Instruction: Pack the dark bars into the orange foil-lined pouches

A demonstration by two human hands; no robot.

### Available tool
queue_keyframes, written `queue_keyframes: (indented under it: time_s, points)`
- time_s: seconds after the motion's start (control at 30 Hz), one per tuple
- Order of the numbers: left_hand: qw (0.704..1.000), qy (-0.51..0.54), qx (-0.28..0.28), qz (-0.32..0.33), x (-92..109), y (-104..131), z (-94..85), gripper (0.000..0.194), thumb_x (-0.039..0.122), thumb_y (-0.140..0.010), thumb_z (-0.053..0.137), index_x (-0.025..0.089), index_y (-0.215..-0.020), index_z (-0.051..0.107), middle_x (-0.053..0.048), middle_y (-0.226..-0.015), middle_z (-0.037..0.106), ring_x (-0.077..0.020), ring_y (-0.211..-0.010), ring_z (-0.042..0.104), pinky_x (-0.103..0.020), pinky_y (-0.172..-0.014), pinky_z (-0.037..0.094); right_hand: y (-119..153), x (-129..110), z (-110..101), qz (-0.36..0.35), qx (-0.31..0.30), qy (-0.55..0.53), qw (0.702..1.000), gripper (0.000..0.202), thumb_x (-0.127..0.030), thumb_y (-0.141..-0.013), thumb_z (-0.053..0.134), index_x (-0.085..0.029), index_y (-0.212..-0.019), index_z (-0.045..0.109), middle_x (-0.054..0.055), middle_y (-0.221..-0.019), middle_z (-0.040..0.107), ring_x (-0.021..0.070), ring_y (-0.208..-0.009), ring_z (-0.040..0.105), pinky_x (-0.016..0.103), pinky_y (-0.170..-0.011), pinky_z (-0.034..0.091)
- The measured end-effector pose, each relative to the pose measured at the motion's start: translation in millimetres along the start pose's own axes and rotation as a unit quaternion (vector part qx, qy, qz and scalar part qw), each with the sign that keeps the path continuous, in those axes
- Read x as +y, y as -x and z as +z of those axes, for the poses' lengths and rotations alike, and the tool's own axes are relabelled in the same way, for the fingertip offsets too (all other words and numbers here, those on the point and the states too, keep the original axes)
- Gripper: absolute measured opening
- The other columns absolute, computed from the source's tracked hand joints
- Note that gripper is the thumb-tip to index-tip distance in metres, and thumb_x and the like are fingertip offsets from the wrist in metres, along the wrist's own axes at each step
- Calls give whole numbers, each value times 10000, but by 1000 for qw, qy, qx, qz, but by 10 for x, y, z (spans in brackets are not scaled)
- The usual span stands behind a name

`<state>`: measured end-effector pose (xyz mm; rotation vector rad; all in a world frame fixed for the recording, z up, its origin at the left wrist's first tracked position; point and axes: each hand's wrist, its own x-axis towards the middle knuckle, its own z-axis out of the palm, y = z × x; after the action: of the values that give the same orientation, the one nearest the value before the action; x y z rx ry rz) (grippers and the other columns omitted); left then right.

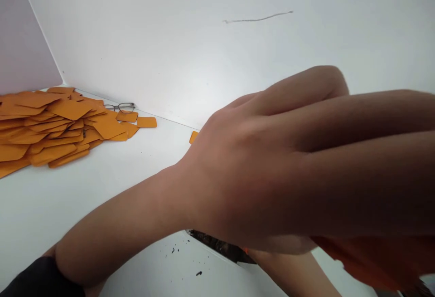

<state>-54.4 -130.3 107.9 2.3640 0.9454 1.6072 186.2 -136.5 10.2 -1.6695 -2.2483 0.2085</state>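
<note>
Filling the middle and right, my left hand point(251, 165) shows its back, with the fingers reaching past the right edge and the fingertips cut off. An orange-red piece point(377, 260) lies under its fingers and appears gripped between them and the thumb. Part of my right forearm point(295, 272) shows beneath the left hand; my right hand is hidden behind it. Just left of that forearm is a dark, crumbly strip point(217, 245), partly covered by the left hand.
A heap of flat orange pieces point(71, 124) lies at the left on the white surface point(136, 165). Eyeglasses point(125, 107) rest beside it against the white wall point(163, 38). A single orange piece point(193, 137) peeks out behind my left wrist. Dark crumbs point(199, 273) lie near the bottom.
</note>
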Motion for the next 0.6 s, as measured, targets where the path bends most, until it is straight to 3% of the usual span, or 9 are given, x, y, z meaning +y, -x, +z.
queue_keyframes:
  time_s: [0.07,0.17,0.3,0.4,0.5,0.6]
  points:
    - [998,-32,13,47,-35,10,62,621,308,-963,147,337,-1140,741,69,-897,596,-104,-1008,726,-231,-767,528,30,-65,100,6,-24,2,1000,232,-438,-870,611,-287,-721,705,64,-739,626,273,-793,651,390,-627,536]
    - [994,-15,26,106,-100,-7,84,522,287,-1000,226,360,-1072,738,59,-794,558,-86,-951,721,-209,-774,552,70,-153,235,28,-44,8,999,200,-408,-883,604,-267,-812,726,76,-894,683,303,-919,649,432,-719,555]
    - [991,57,76,92,-126,4,37,371,152,-928,388,350,-1041,682,50,-793,567,-93,-894,683,-246,-868,579,107,-200,238,48,-68,-4,997,207,-398,-899,609,-243,-828,728,79,-932,693,291,-914,625,463,-783,553]
    - [990,76,78,90,-112,32,-7,304,159,-858,477,340,-1047,633,29,-841,579,-133,-937,667,-292,-899,580,147,-197,141,56,-75,-25,995,223,-413,-921,609,-248,-806,707,56,-958,688,244,-901,625,418,-805,567]
    - [991,69,66,90,-112,34,-26,303,197,-842,502,342,-1073,634,4,-870,587,-173,-945,654,-324,-848,567,194,-208,13,70,-65,-40,995,278,-489,-952,580,-258,-855,701,52,-1007,681,222,-919,629,348,-734,575]
    - [991,25,97,89,-137,11,-1,271,174,-848,499,320,-1030,637,-5,-841,563,-184,-898,620,-356,-873,530,218,-230,-166,61,-31,-77,995,333,-552,-956,559,-269,-842,691,48,-946,645,195,-855,619,265,-550,508]
